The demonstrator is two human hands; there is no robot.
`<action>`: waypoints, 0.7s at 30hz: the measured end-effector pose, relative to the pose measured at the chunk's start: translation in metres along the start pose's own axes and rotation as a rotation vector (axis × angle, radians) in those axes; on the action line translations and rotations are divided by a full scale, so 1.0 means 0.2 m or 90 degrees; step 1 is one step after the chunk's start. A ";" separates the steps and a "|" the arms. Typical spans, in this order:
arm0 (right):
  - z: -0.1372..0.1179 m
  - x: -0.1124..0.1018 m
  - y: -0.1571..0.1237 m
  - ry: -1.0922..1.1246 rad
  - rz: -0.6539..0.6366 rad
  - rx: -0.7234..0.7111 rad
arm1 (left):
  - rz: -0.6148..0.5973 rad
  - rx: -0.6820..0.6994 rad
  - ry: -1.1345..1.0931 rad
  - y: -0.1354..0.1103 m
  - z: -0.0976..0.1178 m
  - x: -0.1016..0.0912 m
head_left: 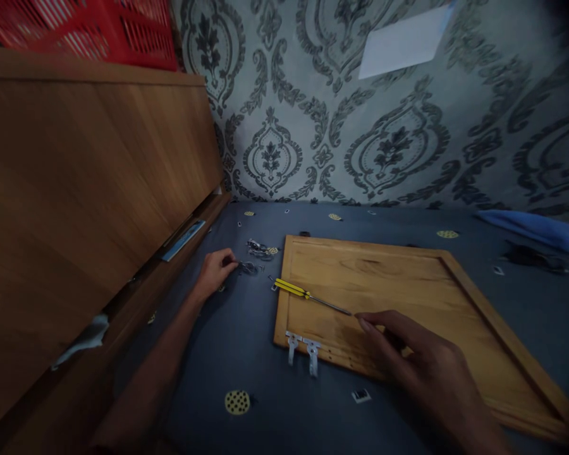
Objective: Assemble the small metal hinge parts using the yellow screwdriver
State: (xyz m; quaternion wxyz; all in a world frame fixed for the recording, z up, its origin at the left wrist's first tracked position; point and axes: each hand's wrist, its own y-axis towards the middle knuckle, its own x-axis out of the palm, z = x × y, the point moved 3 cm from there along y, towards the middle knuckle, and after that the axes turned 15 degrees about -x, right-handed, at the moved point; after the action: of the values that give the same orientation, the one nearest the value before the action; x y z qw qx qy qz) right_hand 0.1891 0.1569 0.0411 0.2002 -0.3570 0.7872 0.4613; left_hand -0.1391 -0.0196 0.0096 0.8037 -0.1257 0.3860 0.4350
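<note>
My left hand point(217, 272) rests low over the dark blue patterned surface, thumb and fingertips pinched together beside a small pile of metal bits point(249, 268). Whatever is in that pinch is too small to name. Just behind lies another heap of metal hardware point(260, 248). A wooden panel point(384, 265) with a raised frame lies flat to the right. On it lies a yellow-handled screwdriver point(291, 287), its shaft pointing right. My right hand point(422, 360) hovers over the panel, its fingers pinched close to the screwdriver's tip; what they hold is unclear. Two metal hinges point(312, 355) sit at the panel's near left edge.
A wooden cabinet point(99, 158) stands along the left, with a red plastic basket point(142, 31) on top. Patterned wallpaper point(322, 126) covers the wall behind, with a white paper point(403, 44) on it. A blue cloth point(540, 229) and a dark object point(535, 258) lie far right.
</note>
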 end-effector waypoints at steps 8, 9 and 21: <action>0.00 -0.01 0.00 0.006 0.000 -0.002 | 0.001 -0.010 -0.004 0.02 -0.03 -0.03; 0.00 -0.01 -0.01 0.007 0.002 -0.002 | 0.004 -0.012 -0.004 0.02 -0.03 -0.03; 0.00 0.00 0.00 0.002 -0.010 0.001 | 0.012 -0.027 -0.001 0.02 -0.04 -0.01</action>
State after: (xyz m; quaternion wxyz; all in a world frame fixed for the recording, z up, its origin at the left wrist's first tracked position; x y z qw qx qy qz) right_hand 0.1891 0.1571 0.0415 0.2028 -0.3637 0.7850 0.4587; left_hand -0.1462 -0.0232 0.0064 0.7972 -0.1386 0.3771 0.4507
